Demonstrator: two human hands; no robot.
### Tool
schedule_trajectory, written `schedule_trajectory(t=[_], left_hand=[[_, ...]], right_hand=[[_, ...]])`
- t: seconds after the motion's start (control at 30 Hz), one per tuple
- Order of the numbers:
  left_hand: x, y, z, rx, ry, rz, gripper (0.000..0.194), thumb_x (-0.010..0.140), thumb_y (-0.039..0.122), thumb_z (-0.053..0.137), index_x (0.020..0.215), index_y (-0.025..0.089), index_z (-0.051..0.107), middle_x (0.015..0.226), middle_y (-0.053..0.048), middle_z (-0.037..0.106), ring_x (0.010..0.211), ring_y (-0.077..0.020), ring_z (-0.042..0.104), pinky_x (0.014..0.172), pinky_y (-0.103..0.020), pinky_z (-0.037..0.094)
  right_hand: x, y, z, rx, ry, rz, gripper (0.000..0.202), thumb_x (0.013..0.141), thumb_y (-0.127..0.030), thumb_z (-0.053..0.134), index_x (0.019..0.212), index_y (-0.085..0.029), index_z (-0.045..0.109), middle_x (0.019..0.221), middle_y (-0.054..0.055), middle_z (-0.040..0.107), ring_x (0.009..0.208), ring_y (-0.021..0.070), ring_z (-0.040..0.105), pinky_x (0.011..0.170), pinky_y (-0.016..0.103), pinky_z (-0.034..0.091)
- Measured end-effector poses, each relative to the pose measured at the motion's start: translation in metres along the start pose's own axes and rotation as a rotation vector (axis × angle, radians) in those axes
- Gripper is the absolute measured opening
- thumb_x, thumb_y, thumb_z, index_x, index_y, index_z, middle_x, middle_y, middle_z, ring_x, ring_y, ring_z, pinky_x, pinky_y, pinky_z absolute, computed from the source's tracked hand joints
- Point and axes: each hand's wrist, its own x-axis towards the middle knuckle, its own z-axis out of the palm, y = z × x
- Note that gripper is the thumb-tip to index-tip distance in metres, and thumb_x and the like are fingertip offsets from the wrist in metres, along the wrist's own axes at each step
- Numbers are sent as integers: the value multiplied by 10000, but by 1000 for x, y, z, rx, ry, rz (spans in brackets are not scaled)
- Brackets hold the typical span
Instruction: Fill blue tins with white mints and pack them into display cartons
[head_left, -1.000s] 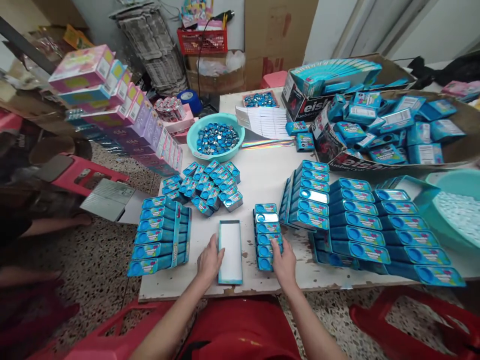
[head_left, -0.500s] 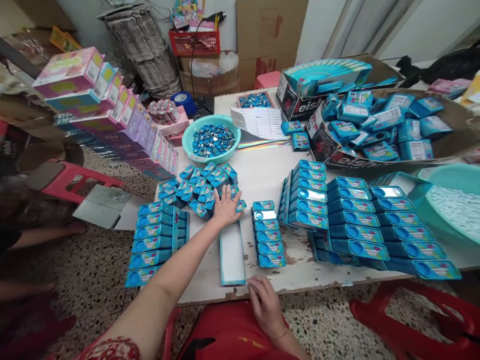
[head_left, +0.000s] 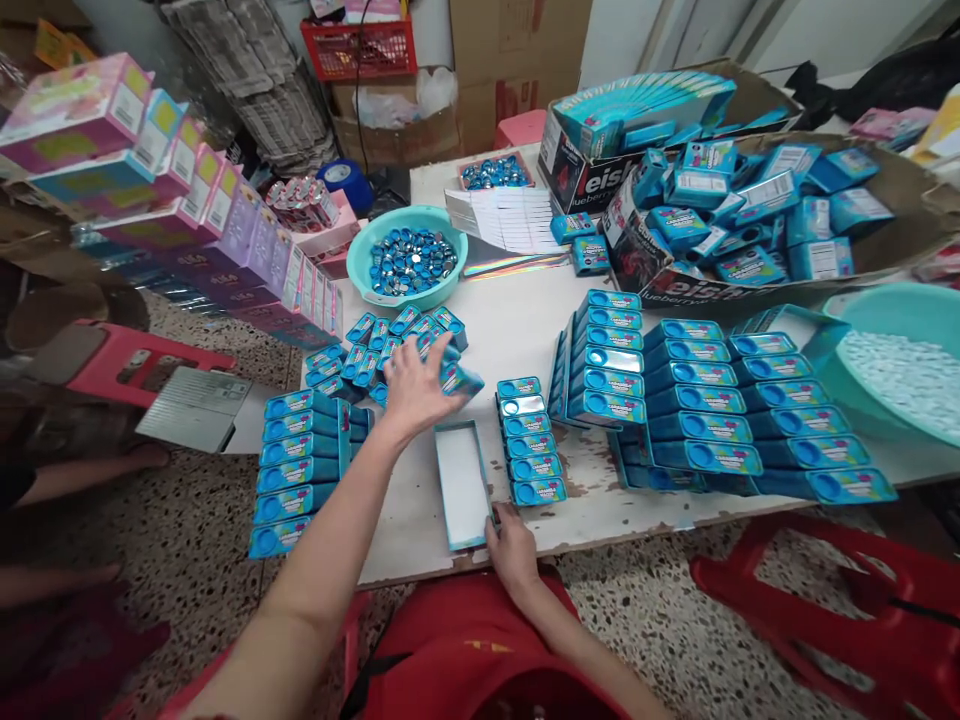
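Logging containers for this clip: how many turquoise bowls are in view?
2: a bowl of round pieces beyond the pile of small boxes, and a bowl of white pieces at the picture's right edge, partly cut off. Another could be hidden from view.

- Long box [head_left: 462, 485]: blue edges, white inside, open at the top, lying flat on the table [head_left: 409, 540] close to its edge.
- Blue packs [head_left: 459, 382]: small and shiny, tipped over, by the pile.
- Pile [head_left: 365, 365]: little packs with round spots, bunched up messily behind the box.
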Motion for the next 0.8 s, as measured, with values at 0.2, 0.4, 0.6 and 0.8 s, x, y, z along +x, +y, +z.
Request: schedule_trajectory(t=[0.2,0.4,0.6,0.8], left_hand=[[-74,-26,9,-421,-494,144,1006,527,424,762,1410,256,310,1309,-75,411,1209,-288,395,1029,-425,331],[-73,-13,51,-174,-637,205,1061,503,417,771,1430,276,274,1351,-128,383,1211,-358,381,992,-506,327],[-55,-7,52,16,-529,465,955,578,395,734,1416,272,293,1455,-142,263,1328,-368,247,1078,-531,175],[-71,-3,51,132,-539,443,949,615,239,671,1451,269,223,1481,-175,246,1349,-386,239,1065,-557,197]], right_hand=[[-2,4,4,-27,4,14,312,825,-136,505,1114,-161,622,1055,90,678,912,187,652,743,233,464],[-7,-3,0,-109,-53,18,345,854,-142,477,1175,-179,595,1149,105,641,922,185,652,725,233,467],[-6,-5,-3,-173,-80,101,352,875,-151,456,1199,-200,585,1073,105,644,790,174,657,657,241,445],[-6,-7,-4,-144,-77,125,333,881,-154,450,1179,-188,594,1080,105,640,819,182,656,666,248,446]])
